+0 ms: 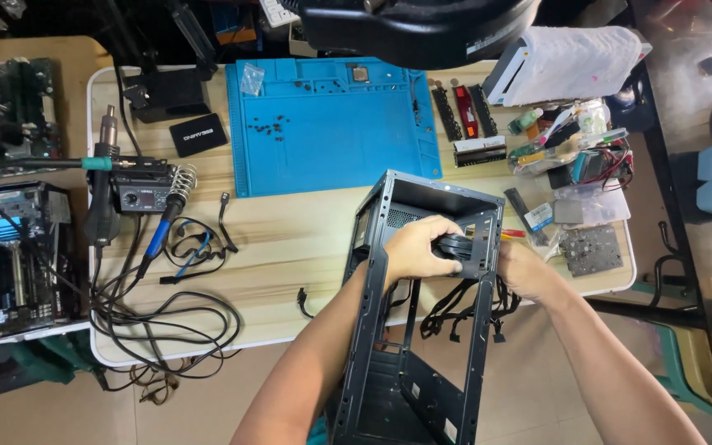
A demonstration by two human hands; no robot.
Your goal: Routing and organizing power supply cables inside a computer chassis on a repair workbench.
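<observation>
My left hand [416, 245] grips cable bundle [455, 245] inside case [389, 330]; right hand [525, 270] closed on frame — sharp edges may nick insulation.

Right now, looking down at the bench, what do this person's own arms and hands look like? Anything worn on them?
Both arms are bare as far as the picture shows: no sleeves, gloves or wrist strap. The left hand and right hand show no rings or watch that I can make out. A bit of teal cloth shows by the left elbow at the bottom edge, perhaps clothing.
</observation>
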